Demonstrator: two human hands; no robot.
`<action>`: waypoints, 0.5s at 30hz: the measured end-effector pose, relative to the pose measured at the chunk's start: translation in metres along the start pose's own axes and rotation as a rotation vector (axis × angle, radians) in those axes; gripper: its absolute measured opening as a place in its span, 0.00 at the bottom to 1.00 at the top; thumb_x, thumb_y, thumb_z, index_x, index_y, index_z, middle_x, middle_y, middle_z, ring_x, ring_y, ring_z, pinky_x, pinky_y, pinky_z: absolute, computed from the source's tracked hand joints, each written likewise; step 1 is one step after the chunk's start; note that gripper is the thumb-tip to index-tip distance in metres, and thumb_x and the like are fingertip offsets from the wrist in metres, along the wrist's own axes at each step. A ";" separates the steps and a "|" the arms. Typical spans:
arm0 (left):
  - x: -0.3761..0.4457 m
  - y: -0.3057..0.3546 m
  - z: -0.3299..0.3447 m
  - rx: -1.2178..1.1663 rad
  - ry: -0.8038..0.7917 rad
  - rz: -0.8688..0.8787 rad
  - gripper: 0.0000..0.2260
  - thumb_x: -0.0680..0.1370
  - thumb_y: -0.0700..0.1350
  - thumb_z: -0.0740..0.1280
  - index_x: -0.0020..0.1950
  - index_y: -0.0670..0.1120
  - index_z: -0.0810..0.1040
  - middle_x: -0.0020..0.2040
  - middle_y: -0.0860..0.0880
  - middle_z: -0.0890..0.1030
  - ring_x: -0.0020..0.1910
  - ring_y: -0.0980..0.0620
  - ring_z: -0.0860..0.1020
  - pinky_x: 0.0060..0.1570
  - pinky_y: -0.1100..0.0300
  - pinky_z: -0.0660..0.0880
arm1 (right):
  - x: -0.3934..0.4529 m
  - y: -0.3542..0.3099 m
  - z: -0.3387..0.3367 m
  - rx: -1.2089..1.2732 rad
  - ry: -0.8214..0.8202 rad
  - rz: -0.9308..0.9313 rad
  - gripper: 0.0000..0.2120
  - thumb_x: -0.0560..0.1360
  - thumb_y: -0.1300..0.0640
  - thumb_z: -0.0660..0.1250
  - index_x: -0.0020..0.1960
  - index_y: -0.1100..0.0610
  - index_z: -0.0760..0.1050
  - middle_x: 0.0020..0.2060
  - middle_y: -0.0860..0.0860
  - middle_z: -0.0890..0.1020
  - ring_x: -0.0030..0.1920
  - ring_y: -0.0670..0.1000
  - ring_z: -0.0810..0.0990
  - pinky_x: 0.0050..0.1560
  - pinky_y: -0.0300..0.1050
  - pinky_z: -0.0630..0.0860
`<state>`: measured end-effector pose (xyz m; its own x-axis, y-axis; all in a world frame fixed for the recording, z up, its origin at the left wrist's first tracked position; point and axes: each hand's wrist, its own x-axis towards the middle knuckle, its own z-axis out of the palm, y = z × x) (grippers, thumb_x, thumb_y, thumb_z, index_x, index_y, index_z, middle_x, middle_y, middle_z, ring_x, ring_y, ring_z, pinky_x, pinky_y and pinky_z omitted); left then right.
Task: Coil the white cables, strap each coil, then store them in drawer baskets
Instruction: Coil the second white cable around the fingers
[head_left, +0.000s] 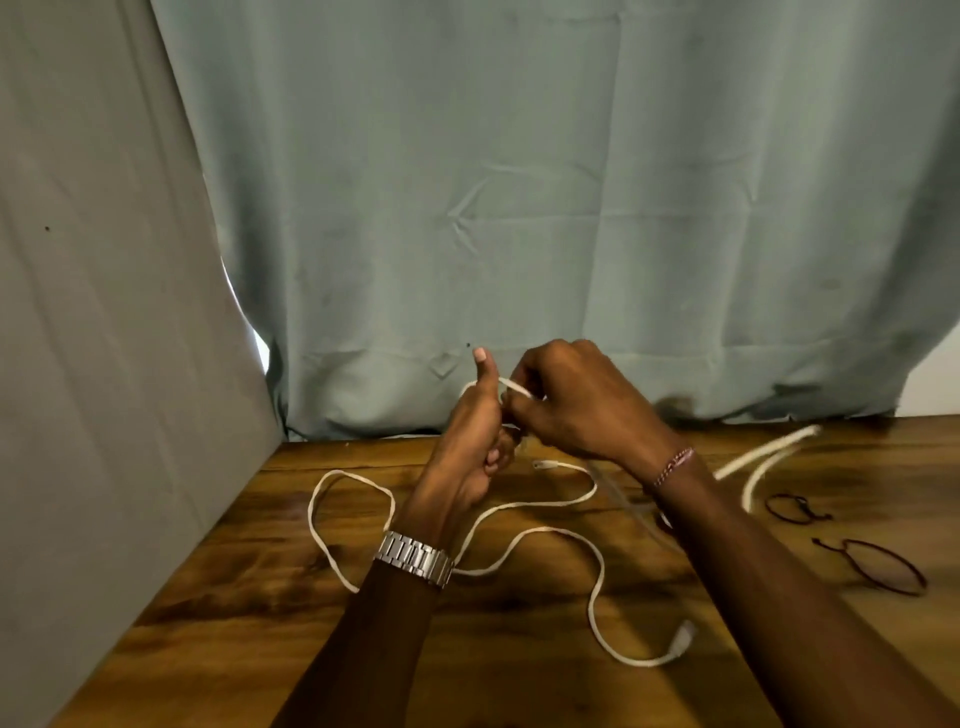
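Here, two hands meet at frame centre: the left hand (470, 441), thumb up, curls around a white cable (524, 540), and the right hand (566, 400) pinches a loop of it. The cable is flat, braided-looking, winding loosely across the glossy wooden table (260, 623) to a plug at lower right. A second cable (763, 452) lies blurred at right. Two thin dark looped straps (792, 506) lie at right. No writing is legible.
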<state>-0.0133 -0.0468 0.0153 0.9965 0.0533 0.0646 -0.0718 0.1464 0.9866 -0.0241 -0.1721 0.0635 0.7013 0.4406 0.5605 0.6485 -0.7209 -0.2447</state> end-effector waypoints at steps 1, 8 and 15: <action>0.001 0.000 0.001 -0.008 0.039 0.030 0.23 0.79 0.70 0.49 0.41 0.56 0.74 0.26 0.49 0.68 0.19 0.57 0.60 0.23 0.63 0.54 | -0.004 -0.002 0.001 0.084 -0.036 0.043 0.10 0.78 0.51 0.68 0.41 0.54 0.83 0.34 0.50 0.85 0.37 0.48 0.83 0.44 0.50 0.81; 0.011 0.000 -0.011 -0.422 -0.002 -0.033 0.33 0.80 0.67 0.54 0.44 0.39 0.81 0.37 0.43 0.82 0.32 0.50 0.82 0.30 0.60 0.79 | -0.029 0.005 0.028 0.345 -0.351 0.108 0.07 0.82 0.57 0.64 0.49 0.56 0.80 0.37 0.50 0.86 0.36 0.43 0.85 0.36 0.34 0.77; 0.005 0.008 -0.014 -0.612 -0.086 0.063 0.17 0.84 0.52 0.57 0.48 0.48 0.84 0.22 0.50 0.70 0.14 0.59 0.63 0.14 0.68 0.56 | -0.026 0.040 0.060 0.277 -0.425 -0.094 0.10 0.83 0.51 0.64 0.51 0.51 0.83 0.42 0.41 0.85 0.40 0.38 0.81 0.41 0.34 0.73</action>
<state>-0.0099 -0.0316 0.0219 0.9875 0.0041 0.1574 -0.1172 0.6867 0.7174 0.0015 -0.1800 -0.0082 0.6573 0.7165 0.2337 0.7282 -0.5240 -0.4417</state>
